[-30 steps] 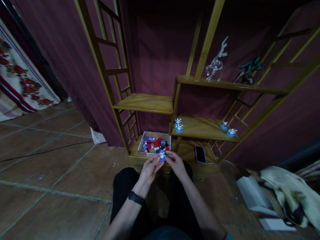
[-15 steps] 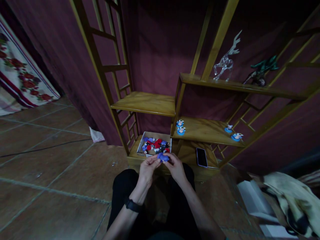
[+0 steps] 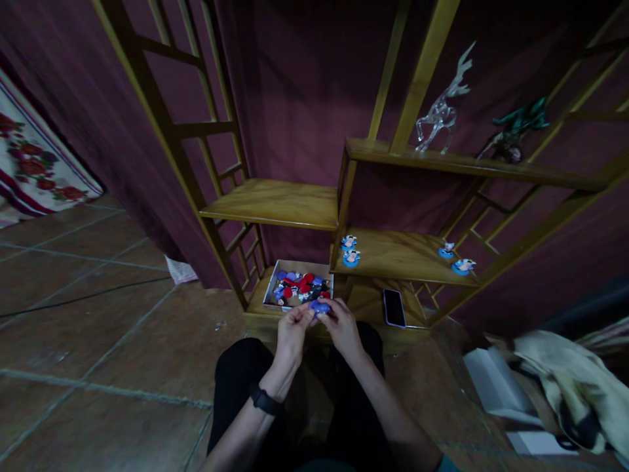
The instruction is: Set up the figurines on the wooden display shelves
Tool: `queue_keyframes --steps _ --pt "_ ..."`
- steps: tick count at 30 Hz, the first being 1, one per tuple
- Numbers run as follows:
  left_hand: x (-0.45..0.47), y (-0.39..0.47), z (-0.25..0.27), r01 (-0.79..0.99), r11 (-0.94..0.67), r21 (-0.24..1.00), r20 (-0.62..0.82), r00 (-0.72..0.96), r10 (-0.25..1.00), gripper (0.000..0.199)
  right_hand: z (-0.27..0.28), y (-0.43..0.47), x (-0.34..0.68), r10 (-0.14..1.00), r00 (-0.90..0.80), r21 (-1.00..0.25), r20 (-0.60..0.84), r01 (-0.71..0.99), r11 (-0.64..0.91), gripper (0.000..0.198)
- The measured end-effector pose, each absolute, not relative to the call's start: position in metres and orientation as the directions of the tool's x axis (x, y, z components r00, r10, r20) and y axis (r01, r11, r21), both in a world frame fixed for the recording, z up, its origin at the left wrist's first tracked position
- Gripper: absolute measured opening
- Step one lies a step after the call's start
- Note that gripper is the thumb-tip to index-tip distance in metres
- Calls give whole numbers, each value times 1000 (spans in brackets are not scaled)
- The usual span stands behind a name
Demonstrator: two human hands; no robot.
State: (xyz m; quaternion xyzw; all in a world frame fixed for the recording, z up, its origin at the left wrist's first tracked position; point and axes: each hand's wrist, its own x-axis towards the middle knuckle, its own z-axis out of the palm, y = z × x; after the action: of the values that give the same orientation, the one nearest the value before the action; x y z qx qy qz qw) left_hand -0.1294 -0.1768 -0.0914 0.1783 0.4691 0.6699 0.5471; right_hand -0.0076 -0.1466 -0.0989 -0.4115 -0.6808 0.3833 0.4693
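A small purple figurine (image 3: 320,307) is pinched between both of my hands, just in front of a shallow box. My left hand (image 3: 293,331) grips its left side with closed fingers and wears a dark band at the wrist. On the figurine's right side, my right hand (image 3: 341,326) closes its thumb and fingers. The fingers partly cover the figurine, so its full shape is hidden. Behind it, the open cardboard box (image 3: 268,295) on the low shelf holds several red, purple and black-and-white small pieces.
Figurines on blue bases (image 3: 350,257) stand on the middle shelf (image 3: 393,255). A phone (image 3: 394,307) lies on the lower board to the right. Higher up are a clear deer ornament (image 3: 437,118) and a green ornament (image 3: 515,134). White boxes (image 3: 498,383) and cloth lie at right.
The view has shifted slightly, so the shelf appears a little further left. Both hands keep hold of the purple figurine, which looks slightly turned.
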Motion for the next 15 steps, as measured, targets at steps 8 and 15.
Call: queue_keyframes --steps 8,15 --pt "-143 -173 -97 -754 271 599 -506 -93 858 13 -112 -130 -3 963 -168 -976 210 24 217 29" --pt "-138 -173 -93 -772 298 562 -513 -43 857 12 -111 -132 2 964 -189 -982 189 -9 191 25"
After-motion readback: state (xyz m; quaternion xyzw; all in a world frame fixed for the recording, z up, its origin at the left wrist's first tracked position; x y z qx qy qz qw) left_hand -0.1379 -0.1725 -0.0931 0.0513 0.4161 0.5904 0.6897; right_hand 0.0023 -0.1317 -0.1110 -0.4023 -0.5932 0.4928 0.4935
